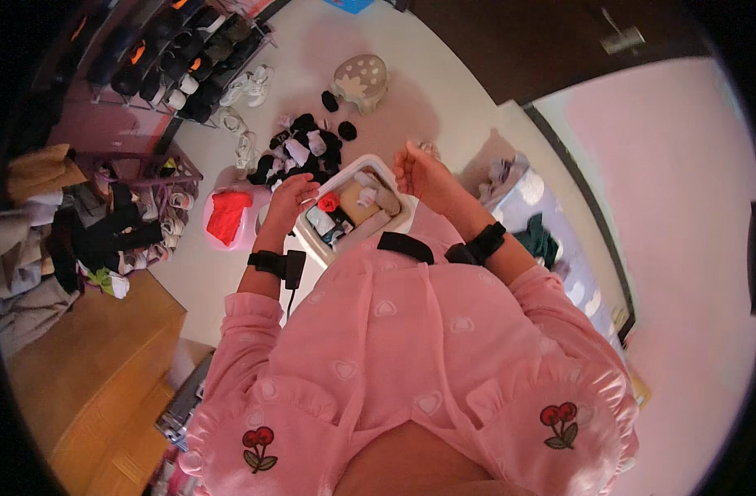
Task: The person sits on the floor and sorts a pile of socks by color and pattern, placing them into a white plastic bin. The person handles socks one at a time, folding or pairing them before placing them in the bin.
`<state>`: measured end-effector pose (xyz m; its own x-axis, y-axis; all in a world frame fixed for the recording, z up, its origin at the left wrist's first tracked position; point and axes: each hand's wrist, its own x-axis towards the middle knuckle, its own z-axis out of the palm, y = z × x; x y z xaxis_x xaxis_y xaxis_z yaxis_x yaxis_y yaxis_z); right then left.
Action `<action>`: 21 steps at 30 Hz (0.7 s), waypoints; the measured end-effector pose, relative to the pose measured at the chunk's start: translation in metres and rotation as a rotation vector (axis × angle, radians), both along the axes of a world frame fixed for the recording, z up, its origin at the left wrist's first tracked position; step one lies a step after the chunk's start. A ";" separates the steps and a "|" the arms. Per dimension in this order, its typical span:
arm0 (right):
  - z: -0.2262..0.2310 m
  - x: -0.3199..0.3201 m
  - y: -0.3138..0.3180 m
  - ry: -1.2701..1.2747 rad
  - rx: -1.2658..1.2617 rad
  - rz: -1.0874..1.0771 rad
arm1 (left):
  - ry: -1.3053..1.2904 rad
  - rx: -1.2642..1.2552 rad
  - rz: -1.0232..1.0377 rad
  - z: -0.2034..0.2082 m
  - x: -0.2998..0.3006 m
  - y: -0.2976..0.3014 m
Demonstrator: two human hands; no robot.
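Over the left rim of a white bin point(404, 217) is my left hand point(292, 198), its fingers reaching out and nothing plainly held in them. My right hand point(423, 175) hovers above the bin's far right corner with loosely curled fingers and no object showing in it. Inside the bin, a red bundle point(328, 202), a light folded piece point(320, 220) and dark items lie on the left. Greyish-beige rolled socks point(386, 200) rest on the right. Just beyond the bin, black, pink and grey socks point(299, 150) are heaped on the floor.
A pink tub point(222, 240) with red cloth point(228, 217) stands left of the bin. Beyond the heap is a beige spotted stool point(361, 78). Shoe racks point(179, 62) and clothes point(88, 223) line the left; a patterned pale surface point(533, 198) with clothing lies right.
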<state>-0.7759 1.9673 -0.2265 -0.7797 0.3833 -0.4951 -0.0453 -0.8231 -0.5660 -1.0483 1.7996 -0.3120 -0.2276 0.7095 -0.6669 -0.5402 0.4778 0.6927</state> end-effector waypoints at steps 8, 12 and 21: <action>-0.028 0.026 0.204 -0.044 -0.261 -0.010 | -0.122 -0.184 0.126 0.016 0.074 0.156; -0.023 0.044 0.268 -0.094 -0.241 0.021 | -0.051 -0.176 0.238 0.023 0.081 0.193; -0.007 0.032 0.334 -0.164 -0.339 0.109 | -0.074 -0.293 0.418 0.018 0.078 0.202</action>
<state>-0.7438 2.3018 -0.2335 -0.7068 0.0959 -0.7008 0.1208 -0.9598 -0.2532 -0.9702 2.0021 -0.2936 -0.3964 0.3489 -0.8492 -0.7688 0.3794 0.5148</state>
